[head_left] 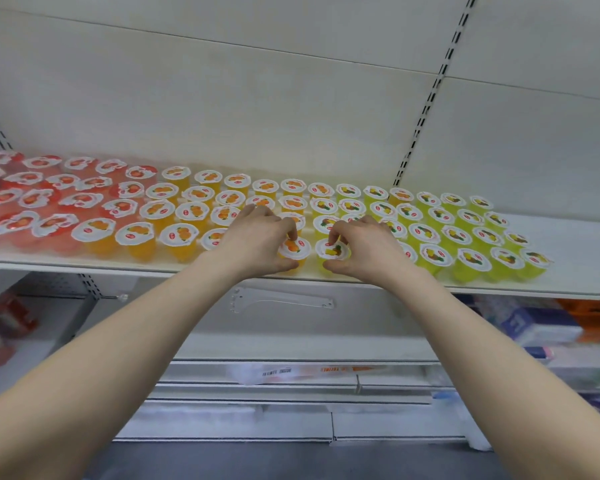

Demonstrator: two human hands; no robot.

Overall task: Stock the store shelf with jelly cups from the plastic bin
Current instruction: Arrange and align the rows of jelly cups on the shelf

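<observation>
A white store shelf (84,265) carries rows of jelly cups with white foil lids: red ones (32,199) at the left, orange ones (160,211) in the middle, yellow-green ones (471,233) at the right. My left hand (257,239) grips an orange jelly cup (293,251) at the front edge, fingers curled over its lid. Beside it, my right hand (364,247) grips a yellow jelly cup (333,252) the same way. Both cups stand on the shelf, side by side. The plastic bin is out of view.
Slotted metal uprights (426,109) run up the white back panel. Below the shelf hang a clear plastic bracket (284,301) and lower shelves with boxed goods at the right (548,327) and red packs at the left (7,323).
</observation>
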